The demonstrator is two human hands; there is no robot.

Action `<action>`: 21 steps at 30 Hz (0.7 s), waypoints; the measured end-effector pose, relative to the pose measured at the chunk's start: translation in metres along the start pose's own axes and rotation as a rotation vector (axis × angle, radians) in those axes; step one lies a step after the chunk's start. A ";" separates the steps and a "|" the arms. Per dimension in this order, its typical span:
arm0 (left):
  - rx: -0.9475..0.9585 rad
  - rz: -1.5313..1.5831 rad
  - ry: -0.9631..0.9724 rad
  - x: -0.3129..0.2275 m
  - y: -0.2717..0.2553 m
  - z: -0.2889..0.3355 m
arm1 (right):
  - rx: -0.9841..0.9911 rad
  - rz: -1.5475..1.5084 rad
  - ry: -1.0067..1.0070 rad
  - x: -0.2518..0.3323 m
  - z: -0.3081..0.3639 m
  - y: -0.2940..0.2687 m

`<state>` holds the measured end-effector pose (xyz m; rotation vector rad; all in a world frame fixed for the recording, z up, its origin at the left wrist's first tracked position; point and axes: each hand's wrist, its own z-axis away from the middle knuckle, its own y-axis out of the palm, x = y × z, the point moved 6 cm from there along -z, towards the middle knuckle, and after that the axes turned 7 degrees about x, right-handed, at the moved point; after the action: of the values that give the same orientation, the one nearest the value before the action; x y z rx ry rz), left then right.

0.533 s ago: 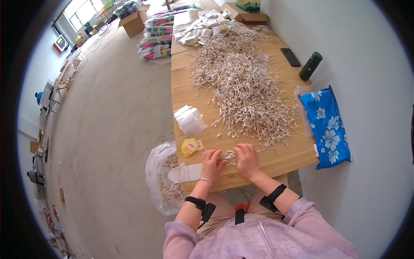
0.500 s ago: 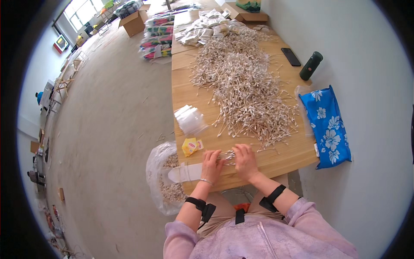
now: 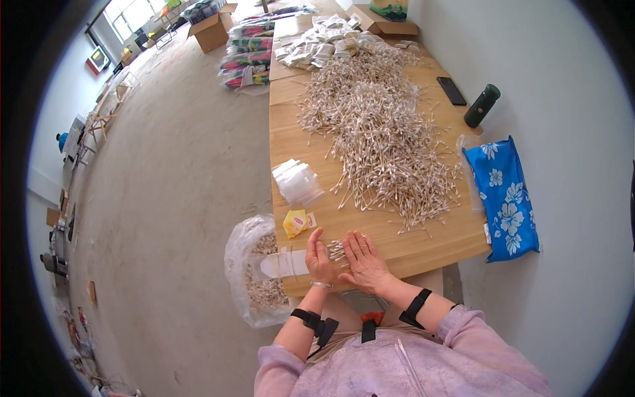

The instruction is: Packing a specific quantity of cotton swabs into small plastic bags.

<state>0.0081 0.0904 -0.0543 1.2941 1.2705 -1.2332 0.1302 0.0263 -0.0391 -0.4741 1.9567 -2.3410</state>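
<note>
A small bundle of cotton swabs (image 3: pixel 337 250) lies on the wooden table between my hands, near its front edge. My left hand (image 3: pixel 319 261) stands on edge at the swabs' left end, fingers stretched out. Flat, with its fingers extended, my right hand (image 3: pixel 364 263) rests against the right end of the bundle and hides part of it. Just left of my left hand lies a clear plastic sleeve (image 3: pixel 281 264). Yellow and white cards (image 3: pixel 295 223) sit beyond that hand, and a stack of clear plastic bags (image 3: pixel 296 182) lies farther back.
A big heap of loose cotton swabs (image 3: pixel 383 145) covers the middle of the table (image 3: pixel 291 119), with filled packets (image 3: pixel 324 43) behind. A phone (image 3: pixel 452 90), a dark green bottle (image 3: pixel 482 106) and a blue flowered pack (image 3: pixel 506 198) line the right side. A plastic bag of swabs (image 3: pixel 248 248) hangs at the left.
My fingers have let go of the swabs and straightened. My right hand has turned flat against their end, and my left hand has tipped onto its edge. The view has shifted slightly.
</note>
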 end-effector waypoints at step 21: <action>0.052 0.027 0.018 0.002 -0.001 -0.003 | -0.296 -0.192 0.060 -0.027 -0.017 -0.034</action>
<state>0.0075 0.0941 -0.0562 1.3576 1.2375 -1.2454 0.1571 0.0553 -0.0136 -0.6419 2.4013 -2.1957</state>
